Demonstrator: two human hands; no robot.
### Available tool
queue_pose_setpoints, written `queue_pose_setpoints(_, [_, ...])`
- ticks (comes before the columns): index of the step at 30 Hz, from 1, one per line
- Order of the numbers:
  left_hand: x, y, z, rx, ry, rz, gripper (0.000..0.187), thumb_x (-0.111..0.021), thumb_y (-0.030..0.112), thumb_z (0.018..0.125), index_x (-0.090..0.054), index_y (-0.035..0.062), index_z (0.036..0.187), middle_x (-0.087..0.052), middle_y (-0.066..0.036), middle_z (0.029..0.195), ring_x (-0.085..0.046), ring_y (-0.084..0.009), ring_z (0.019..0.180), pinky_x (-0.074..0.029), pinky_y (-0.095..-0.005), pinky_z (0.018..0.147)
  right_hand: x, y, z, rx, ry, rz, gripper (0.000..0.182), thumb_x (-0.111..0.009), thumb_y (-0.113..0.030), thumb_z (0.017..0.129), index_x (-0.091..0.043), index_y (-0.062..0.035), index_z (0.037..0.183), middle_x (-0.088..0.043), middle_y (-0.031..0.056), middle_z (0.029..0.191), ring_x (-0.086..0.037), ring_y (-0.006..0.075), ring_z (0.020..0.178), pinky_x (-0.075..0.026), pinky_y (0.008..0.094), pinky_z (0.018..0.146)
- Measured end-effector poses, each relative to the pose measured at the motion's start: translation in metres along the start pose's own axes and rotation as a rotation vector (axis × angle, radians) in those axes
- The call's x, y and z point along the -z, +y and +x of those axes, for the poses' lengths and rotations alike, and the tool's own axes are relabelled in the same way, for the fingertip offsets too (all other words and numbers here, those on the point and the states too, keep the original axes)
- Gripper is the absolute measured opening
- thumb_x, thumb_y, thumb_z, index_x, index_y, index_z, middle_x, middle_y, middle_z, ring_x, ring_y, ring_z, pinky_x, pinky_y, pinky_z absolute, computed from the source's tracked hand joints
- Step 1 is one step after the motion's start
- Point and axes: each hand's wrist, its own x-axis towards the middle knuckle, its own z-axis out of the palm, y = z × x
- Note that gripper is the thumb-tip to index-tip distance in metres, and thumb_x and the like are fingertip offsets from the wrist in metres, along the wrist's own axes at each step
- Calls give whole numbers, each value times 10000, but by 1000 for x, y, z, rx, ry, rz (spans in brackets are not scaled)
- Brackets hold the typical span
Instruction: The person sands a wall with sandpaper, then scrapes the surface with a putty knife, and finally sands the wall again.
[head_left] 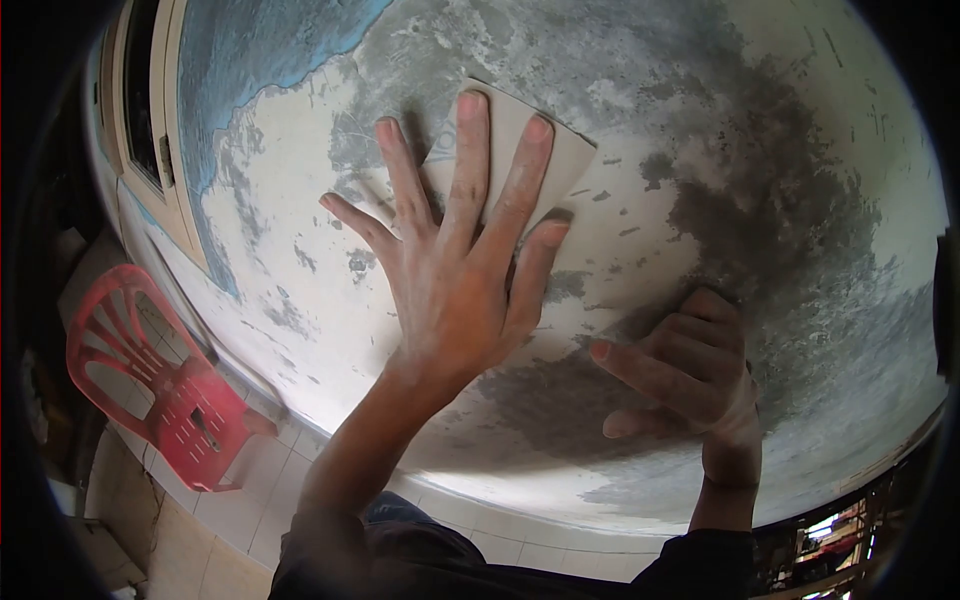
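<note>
My left hand (pixel 450 270) lies flat on the wall with its fingers spread, pressing a pale sheet of sandpaper (pixel 570 160) against the surface. The sheet's upper corner and right edge stick out past the fingertips; the palm covers its lower part. Bare plaster, whitish filler and dark grey patches mottle the wall (pixel 620 260). Lower right, my right hand (pixel 690 370) is close to a dark patch, holding nothing that shows. Its index finger and thumb stretch leftward, apart from each other, while the other fingers are bent.
A red plastic chair (pixel 190 420) stands on the tiled floor (pixel 235 510) at lower left. At upper left a window frame (pixel 165 130) borders a blue-painted area (pixel 260 50). Slatted shelving or clutter (pixel 835 530) shows at lower right.
</note>
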Motion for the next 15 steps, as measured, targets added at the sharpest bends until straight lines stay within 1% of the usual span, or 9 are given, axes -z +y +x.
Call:
queue_pose_setpoints(2, [0, 5, -3, 38, -27, -26, 615, -375, 436, 968, -281, 157, 1507, -115, -189, 1580, 29, -535, 1410, 98, -777, 965, 1, 1, 0, 4, -5, 4, 496, -607, -580, 823, -692, -145, 1044, -502, -86, 554, -467, 78, 495, -333, 277, 578])
queue_pose_setpoints(3, [0, 8, -15, 41, -56, -67, 669, -397, 455, 952, -254, 113, 1510, -102, -212, 1575, 36, -539, 1407, 100, -786, 952, 2, 1, 0, 7, -8, 5, 495, -608, -580, 823, -693, -143, 1040, -505, -86, 556, -467, 78, 495, -333, 278, 578])
queue_pose_setpoints(6, [-6, 6, -40, -7, -86, -15, 692, -404, 468, 949, -249, 87, 1506, -90, -230, 1571, 33, -540, 1405, 94, -796, 941, 0, 1, 2, 4, 23, 15, 451, -694, -517, 799, -674, -176, 1095, -455, -82, 524, -437, 63, 466, -345, 252, 564])
queue_pose_setpoints(10, [18, 2, 8, 28, -56, 0, 708, -413, 483, 940, -237, 106, 1512, -85, -229, 1572, 25, -553, 1399, 96, -808, 923, -1, 1, 0, 7, 30, 8, 449, -693, -525, 795, -677, -182, 1084, -461, -82, 526, -444, 65, 468, -346, 253, 562])
queue_pose_setpoints(11, [16, 3, 9, 32, -49, -5, 753, -434, 495, 929, -209, 77, 1514, -87, -228, 1573, 28, -555, 1398, 96, -814, 913, -2, 1, -1, 6, 36, 13, 448, -692, -527, 794, -677, -184, 1082, -464, -82, 527, -447, 65, 468, -347, 254, 562])
queue_pose_setpoints(14, [10, 11, -21, 50, -125, -126, 815, -449, 522, 914, -181, 37, 1511, -93, -224, 1573, 28, -546, 1403, 95, -816, 910, -1, 1, 1, 4, 33, 9, 450, -689, -534, 788, -678, -188, 1076, -475, -85, 534, -457, 65, 472, -348, 256, 559])
queue_pose_setpoints(15, [5, 10, -34, 19, -121, -127, 852, -445, 540, 908, -160, 5, 1506, -101, -224, 1572, 24, -538, 1407, 93, -818, 907, 0, 0, 2, 1, 21, 3, 451, -688, -536, 786, -678, -189, 1075, -479, -86, 536, -460, 65, 474, -349, 256, 558])
